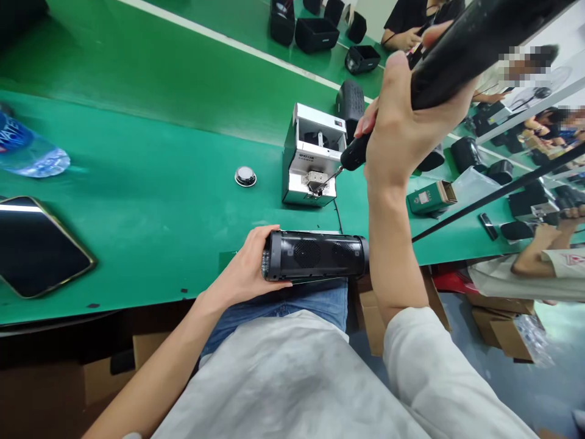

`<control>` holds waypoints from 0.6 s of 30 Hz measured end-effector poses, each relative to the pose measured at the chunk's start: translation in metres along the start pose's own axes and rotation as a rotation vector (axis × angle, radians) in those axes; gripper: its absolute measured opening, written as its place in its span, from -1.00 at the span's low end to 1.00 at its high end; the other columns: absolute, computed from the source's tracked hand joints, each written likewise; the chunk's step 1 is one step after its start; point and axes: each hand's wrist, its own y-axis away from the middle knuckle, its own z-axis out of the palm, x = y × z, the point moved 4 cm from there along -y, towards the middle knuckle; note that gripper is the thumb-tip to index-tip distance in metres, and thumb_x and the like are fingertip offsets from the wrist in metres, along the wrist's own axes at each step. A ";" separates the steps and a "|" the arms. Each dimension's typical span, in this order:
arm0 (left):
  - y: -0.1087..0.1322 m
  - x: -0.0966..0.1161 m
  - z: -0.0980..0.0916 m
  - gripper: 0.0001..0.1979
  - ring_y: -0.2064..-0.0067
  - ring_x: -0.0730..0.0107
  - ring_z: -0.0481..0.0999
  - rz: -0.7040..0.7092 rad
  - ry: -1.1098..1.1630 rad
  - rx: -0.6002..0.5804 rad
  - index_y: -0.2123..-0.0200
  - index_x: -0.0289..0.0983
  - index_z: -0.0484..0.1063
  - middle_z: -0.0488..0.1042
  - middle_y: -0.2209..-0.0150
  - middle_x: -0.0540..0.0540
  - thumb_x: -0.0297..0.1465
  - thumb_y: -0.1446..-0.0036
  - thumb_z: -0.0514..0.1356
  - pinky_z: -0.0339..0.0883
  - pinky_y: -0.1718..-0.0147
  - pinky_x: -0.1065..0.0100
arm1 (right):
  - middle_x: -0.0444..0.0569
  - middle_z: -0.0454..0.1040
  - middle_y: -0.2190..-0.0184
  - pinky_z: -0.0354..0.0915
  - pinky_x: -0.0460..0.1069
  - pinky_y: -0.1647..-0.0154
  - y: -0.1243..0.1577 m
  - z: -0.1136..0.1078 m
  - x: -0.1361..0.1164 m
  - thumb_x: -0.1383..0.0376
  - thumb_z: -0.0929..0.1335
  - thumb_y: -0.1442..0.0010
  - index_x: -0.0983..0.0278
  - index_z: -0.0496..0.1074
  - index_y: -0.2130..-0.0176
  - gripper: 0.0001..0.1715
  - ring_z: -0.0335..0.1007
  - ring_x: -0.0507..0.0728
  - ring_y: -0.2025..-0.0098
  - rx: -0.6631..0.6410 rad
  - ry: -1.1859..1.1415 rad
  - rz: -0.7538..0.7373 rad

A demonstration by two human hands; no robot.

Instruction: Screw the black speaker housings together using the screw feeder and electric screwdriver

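My left hand (244, 268) grips the left end of a black cylindrical speaker housing (315, 256) lying across the near edge of the green bench (150, 201). My right hand (402, 128) is wrapped around a black electric screwdriver (457, 52). Its bit tip rests at the outlet of a white screw feeder box (311, 155) behind the speaker.
A small round silver part (245, 176) lies left of the feeder. A phone (36, 247) and a water bottle (27, 152) sit at far left. A green box (432, 196), black speaker housings (315, 33) and other workers' arms (539, 259) are to the right and behind. Cardboard boxes (498, 320) stand under the bench.
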 end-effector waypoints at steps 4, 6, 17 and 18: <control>0.000 0.001 0.000 0.11 -0.50 -0.32 0.39 0.012 -0.003 0.007 -0.55 -0.06 0.05 0.30 -0.44 -0.34 -0.14 -0.13 0.62 0.39 -0.47 -0.28 | -0.25 0.42 0.48 0.60 0.22 0.23 0.013 -0.003 -0.002 -0.21 0.67 -0.16 -0.19 0.39 -0.05 -0.34 0.60 0.28 0.21 -0.053 -0.039 -0.015; 0.000 0.001 0.000 0.11 -0.49 -0.33 0.39 0.026 -0.004 0.011 -0.54 -0.06 0.05 0.31 -0.43 -0.34 -0.14 -0.12 0.63 0.38 -0.47 -0.30 | -0.24 0.43 0.46 0.56 0.24 0.23 0.014 -0.005 0.008 -0.20 0.66 -0.18 -0.20 0.37 -0.06 -0.36 0.57 0.29 0.23 -0.036 -0.072 -0.016; 0.001 0.000 0.000 0.13 -0.48 -0.36 0.41 0.041 -0.006 0.015 -0.56 -0.06 0.06 0.32 -0.44 -0.37 -0.11 -0.13 0.63 0.40 -0.46 -0.33 | -0.27 -0.02 0.56 -0.10 0.03 0.70 0.040 0.002 -0.028 0.35 0.46 -0.29 0.05 0.54 0.13 -0.81 -0.05 0.05 0.67 0.465 -0.298 -0.265; 0.001 0.000 0.000 0.12 -0.48 -0.35 0.41 0.040 -0.007 0.013 -0.55 -0.06 0.07 0.32 -0.44 -0.37 -0.11 -0.13 0.63 0.41 -0.46 -0.33 | -0.27 -0.04 0.56 -0.13 0.02 0.71 0.042 0.005 -0.035 0.39 0.44 -0.27 0.05 0.54 0.17 -0.79 -0.08 0.04 0.67 0.470 -0.316 -0.257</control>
